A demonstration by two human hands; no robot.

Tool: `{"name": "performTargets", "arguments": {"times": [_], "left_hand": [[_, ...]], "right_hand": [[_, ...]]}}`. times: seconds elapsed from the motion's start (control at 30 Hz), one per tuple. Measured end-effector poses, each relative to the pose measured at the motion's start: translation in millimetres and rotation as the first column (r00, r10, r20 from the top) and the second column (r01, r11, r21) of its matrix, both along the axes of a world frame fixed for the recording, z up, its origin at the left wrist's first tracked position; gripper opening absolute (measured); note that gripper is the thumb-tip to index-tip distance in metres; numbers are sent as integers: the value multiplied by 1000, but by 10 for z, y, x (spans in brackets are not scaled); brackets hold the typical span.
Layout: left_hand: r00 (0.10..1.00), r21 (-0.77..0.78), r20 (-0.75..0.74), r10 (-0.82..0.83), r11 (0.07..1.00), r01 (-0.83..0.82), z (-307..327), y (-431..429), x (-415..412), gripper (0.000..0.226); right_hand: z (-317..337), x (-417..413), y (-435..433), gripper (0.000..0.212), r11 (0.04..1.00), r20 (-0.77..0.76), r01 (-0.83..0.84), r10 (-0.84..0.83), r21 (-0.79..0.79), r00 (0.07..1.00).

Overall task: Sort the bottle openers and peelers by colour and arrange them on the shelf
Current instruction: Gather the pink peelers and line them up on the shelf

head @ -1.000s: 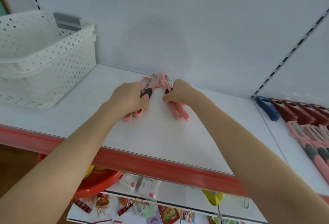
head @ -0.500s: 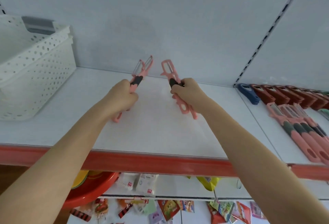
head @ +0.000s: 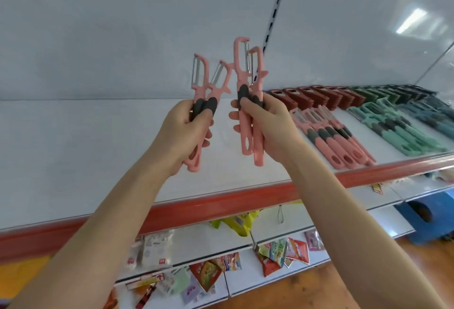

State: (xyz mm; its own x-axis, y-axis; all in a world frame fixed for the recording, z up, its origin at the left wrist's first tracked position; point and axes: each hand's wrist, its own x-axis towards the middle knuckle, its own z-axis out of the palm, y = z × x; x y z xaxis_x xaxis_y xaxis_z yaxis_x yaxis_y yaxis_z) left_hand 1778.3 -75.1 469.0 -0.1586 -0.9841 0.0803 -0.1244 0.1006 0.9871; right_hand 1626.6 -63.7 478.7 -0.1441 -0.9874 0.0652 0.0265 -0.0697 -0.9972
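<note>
The sorting looks well advanced but not finished. The left hand is closed around two pink peelers, gripping them at their grey grips, and the right hand grips another pink pair the same way. All four are held upright in the air above the shelf, touching nothing on it. On the right part of the shelf the colours are already grouped: red openers stand in a line at the back, a pink row of peelers lies in front of them, green peelers lie beside that, and blue pieces sit at the far edge, too small to tell apart. What seems left is to lay the four held peelers next to the pink row, handles toward the front like the others. Whether more unsorted pieces wait elsewhere cannot be told from here.
</note>
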Motion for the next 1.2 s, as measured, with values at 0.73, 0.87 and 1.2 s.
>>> {"name": "performTargets", "arguments": {"times": [0.73,0.87,1.2], "left_hand": [[982,-292,-164,91,947,-136,-69,327,-2646,24],[982,-266,-125,139,949,-168,-126,300,-2669,26],[966,-255,-123,227,934,-251,-83,227,-2603,24]], "right_hand": [[42,-2566,257,25,970,-372,155,-215,-185,903],[-68,-2620,206,22,986,-366,142,-166,-92,916],[-244,-2641,54,10,990,-438,100,-48,97,898]]}}
